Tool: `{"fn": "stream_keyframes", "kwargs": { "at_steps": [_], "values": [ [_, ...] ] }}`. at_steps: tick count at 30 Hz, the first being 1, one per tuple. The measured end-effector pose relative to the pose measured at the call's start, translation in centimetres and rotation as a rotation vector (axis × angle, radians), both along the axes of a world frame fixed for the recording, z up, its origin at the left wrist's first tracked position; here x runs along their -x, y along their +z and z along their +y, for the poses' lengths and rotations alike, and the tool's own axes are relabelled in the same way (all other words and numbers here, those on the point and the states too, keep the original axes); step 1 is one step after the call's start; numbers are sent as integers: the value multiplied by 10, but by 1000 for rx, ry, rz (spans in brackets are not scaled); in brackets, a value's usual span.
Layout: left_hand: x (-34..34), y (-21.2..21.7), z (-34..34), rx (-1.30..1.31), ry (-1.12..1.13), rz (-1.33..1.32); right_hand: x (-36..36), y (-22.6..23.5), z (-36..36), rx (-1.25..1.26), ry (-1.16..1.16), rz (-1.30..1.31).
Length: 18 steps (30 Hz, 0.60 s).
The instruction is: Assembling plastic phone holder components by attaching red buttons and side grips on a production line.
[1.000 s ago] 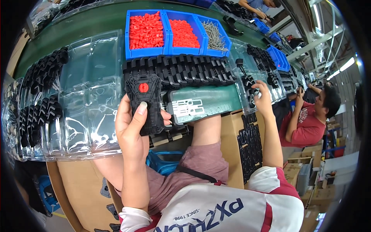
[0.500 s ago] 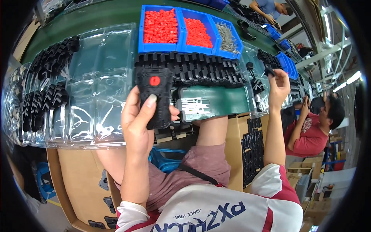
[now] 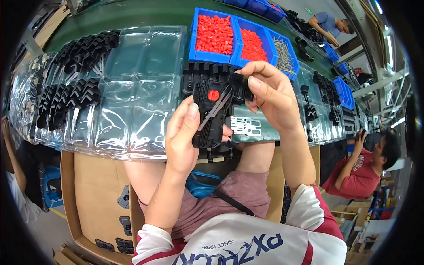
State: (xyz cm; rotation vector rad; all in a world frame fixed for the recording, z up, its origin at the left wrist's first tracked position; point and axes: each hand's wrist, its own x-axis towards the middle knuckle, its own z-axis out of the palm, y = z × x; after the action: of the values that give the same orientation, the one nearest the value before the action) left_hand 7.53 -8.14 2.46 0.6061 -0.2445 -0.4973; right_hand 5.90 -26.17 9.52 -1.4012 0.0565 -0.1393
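Left hand (image 3: 182, 143) grips a black casing (image 3: 213, 127) (partly covered); right hand (image 3: 276, 97) pinches a half-hidden black piece (image 3: 240, 85).

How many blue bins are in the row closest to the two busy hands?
3, side by side: the left bin and middle bin hold small red pieces; the right bin holds thin metal pins. None there looks hidden.

Two hands (image 3: 279, 99) hold one black housing (image 3: 215, 128) bearing one red disc (image 3: 213, 95), and one black-handled serrated blade (image 3: 215, 110); just beyond stand three blue bins (image 3: 212, 57), two heaped with red pieces (image 3: 214, 35) and one with metal pins (image 3: 284, 55), too many to count, as two clusters of black parts (image 3: 68, 102) rest at left, four dark plates (image 3: 124, 197) show in a carton (image 3: 92, 190) and two co-workers (image 3: 358, 173) appear at right
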Motion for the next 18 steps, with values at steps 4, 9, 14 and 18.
{"fn": "stream_keyframes", "kwargs": {
  "at_steps": [4,9,14,18],
  "values": [
    [0,0,4,-20,10,-7,-2,2,5,85,29,11],
    [2,4,6,-163,56,-56,-3,1,11,151,53,-16],
    [5,11,10,-277,122,-39,-4,2,19,19,108,3],
    [5,12,14,-277,161,-58,-7,6,21,-71,195,8]
  ]
}}
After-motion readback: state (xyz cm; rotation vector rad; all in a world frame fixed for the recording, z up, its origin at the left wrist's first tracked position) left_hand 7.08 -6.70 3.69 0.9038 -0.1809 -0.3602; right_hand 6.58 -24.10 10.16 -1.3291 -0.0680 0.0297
